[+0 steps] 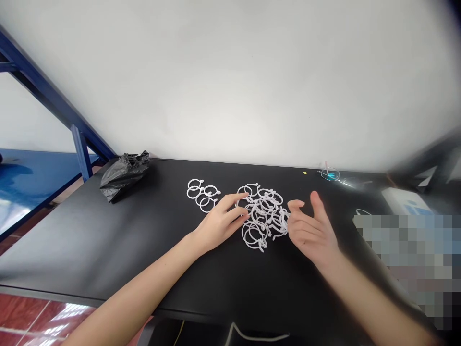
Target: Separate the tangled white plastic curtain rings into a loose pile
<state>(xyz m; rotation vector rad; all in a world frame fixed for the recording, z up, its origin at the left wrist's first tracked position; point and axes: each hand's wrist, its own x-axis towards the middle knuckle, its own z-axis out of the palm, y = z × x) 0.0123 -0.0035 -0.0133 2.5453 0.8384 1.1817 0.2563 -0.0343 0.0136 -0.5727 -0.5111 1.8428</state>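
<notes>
A loose heap of white plastic snap rings [260,212] lies tangled on the black table [90,240], with a smaller group of the same rings [202,196] to its left. My left hand [221,222] lies over the heap's left edge, its fingertips on the rings and nothing gripped. My right hand [311,230] is raised at the heap's right side with fingers spread, thumb up and nothing in it. Its fingertips are very close to the rings, though I cannot tell whether they touch.
A crumpled black plastic bag [124,176] sits at the table's far left. A small clear object [329,175] and a yellow speck [305,173] lie along the back edge by the white wall. A white box [403,202] stands at right, beside a pixelated patch.
</notes>
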